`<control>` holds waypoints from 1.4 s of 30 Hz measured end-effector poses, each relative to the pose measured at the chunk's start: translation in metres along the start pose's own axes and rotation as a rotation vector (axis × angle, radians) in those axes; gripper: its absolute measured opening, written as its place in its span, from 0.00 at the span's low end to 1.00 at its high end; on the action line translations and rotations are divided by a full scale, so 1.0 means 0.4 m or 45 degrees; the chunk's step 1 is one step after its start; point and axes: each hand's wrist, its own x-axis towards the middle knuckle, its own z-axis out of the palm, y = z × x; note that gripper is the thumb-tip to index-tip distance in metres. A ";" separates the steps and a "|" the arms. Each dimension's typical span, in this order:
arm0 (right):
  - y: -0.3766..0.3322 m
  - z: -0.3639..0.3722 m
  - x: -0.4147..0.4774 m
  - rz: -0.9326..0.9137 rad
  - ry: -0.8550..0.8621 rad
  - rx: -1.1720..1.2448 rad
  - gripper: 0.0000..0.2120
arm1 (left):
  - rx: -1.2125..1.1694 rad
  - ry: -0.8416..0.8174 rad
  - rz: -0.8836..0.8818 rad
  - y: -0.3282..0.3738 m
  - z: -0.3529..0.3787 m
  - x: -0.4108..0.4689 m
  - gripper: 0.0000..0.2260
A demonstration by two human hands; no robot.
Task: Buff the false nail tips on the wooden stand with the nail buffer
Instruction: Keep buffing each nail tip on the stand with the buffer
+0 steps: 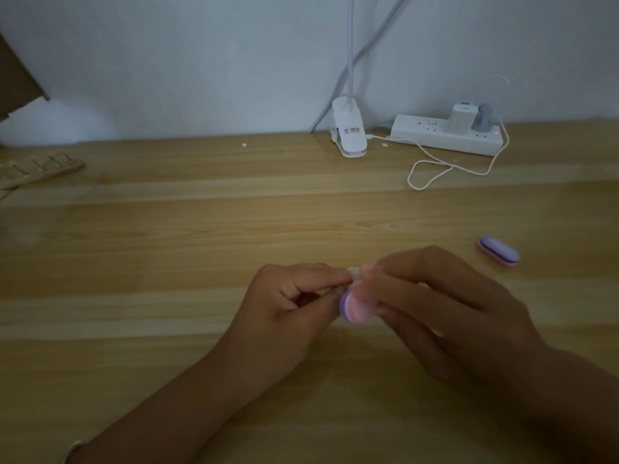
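While the left hand (284,306) pinched a small pale nail tip (352,272) between its curled thumb and forefinger, the right hand (445,309) gripped an oval nail buffer (353,308) with its fingers curled round it. The buffer's rounded end showed just below the pinch, in soft-looking layers of purple, pink and white. The tip was blurred, and whether the buffer touched it could not be told. Both hands were over a pale wooden table (201,249) banded with long grain.

Right of the grip and a little beyond it, a second buffer (499,251) lay flat, a rounded oblong with purple over pink. Far to the left and beyond, the wooden stand (43,170), a flat strip set with thin pins, lay well apart from the hands. Straight beyond the grip, by the wall (201,61), stood a glossy white clip lamp (348,135). Right of that lay a white power strip (435,137) with a blocky charger (464,118) plugged in, and a thin white cable (432,175) looped on the wood.
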 end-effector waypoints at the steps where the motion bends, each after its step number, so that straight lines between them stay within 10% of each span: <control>1: 0.005 -0.005 0.001 -0.003 -0.008 -0.034 0.09 | 0.000 -0.005 -0.003 0.000 -0.001 0.001 0.06; 23: 0.035 -0.012 0.003 0.082 0.052 -0.112 0.07 | -0.386 -0.131 -0.167 0.007 -0.006 -0.002 0.08; 35: 0.032 -0.021 -0.002 0.067 -0.070 -0.051 0.12 | 0.400 -0.002 0.134 -0.001 -0.002 -0.005 0.07; 42: 0.042 -0.035 0.008 0.160 -0.101 -0.187 0.11 | 0.344 -0.047 0.092 -0.008 -0.002 -0.006 0.05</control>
